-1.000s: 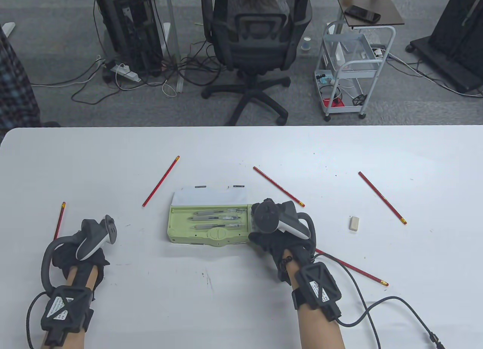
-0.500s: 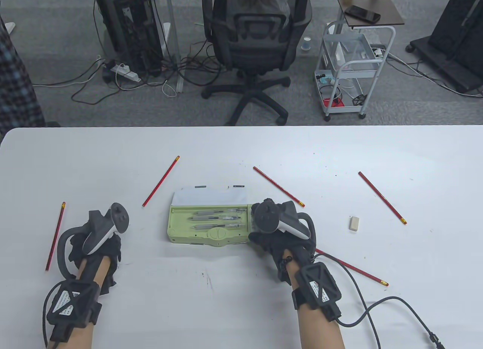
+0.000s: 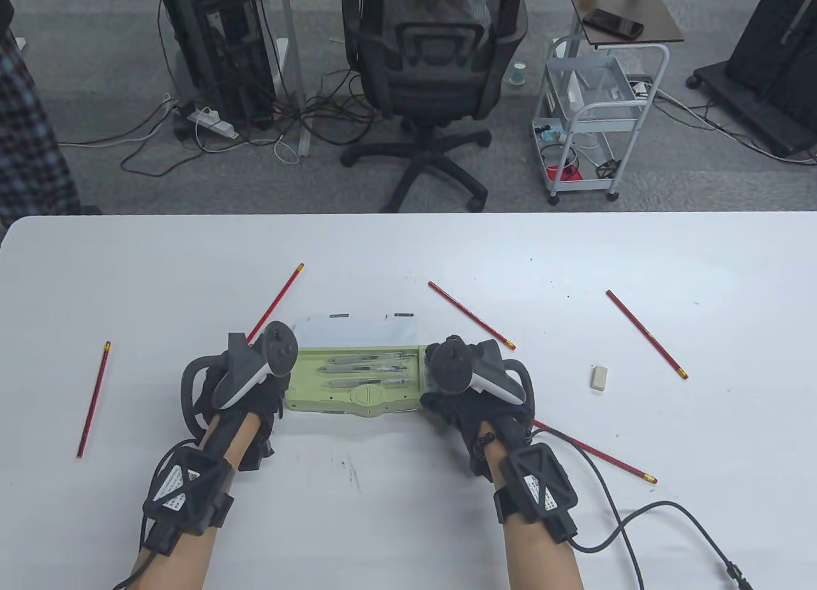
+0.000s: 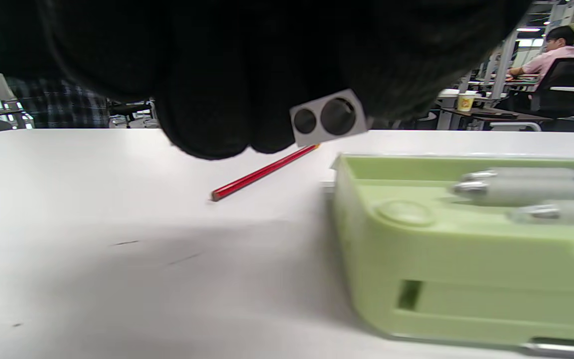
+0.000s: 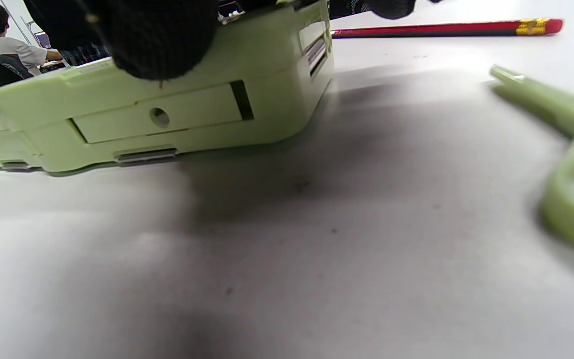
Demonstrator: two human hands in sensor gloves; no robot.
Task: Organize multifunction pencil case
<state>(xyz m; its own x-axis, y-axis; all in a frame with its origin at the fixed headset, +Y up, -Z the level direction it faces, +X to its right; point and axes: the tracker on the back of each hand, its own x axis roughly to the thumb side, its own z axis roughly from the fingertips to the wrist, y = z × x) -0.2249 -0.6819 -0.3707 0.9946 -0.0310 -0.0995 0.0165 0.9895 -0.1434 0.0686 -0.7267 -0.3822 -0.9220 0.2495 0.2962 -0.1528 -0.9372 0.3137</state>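
While the white table carries everything, the green pencil case lies open at its centre, pens inside. The right hand grips the case's 3 o'clock end. The left hand sits at its 9 o'clock end, grasp impossible to tell.

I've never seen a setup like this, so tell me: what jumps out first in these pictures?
A light green pencil case lies open mid-table with grey pens inside. The left hand and the right hand, in black gloves with trackers strapped on, flank it. Red pencils lie scattered around, and a small eraser sits to the right.
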